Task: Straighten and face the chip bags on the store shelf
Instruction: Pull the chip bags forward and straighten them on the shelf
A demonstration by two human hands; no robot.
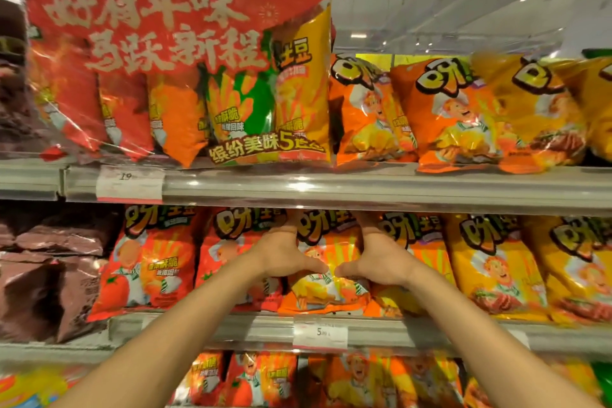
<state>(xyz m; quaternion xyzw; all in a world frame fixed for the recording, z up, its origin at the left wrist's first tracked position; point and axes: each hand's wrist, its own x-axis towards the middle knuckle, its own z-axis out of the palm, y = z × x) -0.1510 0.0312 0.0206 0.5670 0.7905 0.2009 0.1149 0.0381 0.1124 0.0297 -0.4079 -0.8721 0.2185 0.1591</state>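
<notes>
Head view: on the middle shelf point(381, 329), both hands clasp an orange chip bag point(326, 288) from either side, left hand point(281, 253) and right hand point(381, 258), fingers tucked behind it, thumbs across its front. A clear multipack point(185, 76) above holds five bags.

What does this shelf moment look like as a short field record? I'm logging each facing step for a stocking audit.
left hand: left hand grips the left edge of the orange chip bag, thumb on its front
right hand: right hand grips its right edge, thumb on front
bag position: middle shelf, upright, front facing out
neighbours: red chip bag to the left, yellow chip bag to the right
shelf above: large red multipack
price tag: price tag below the held bag
</notes>
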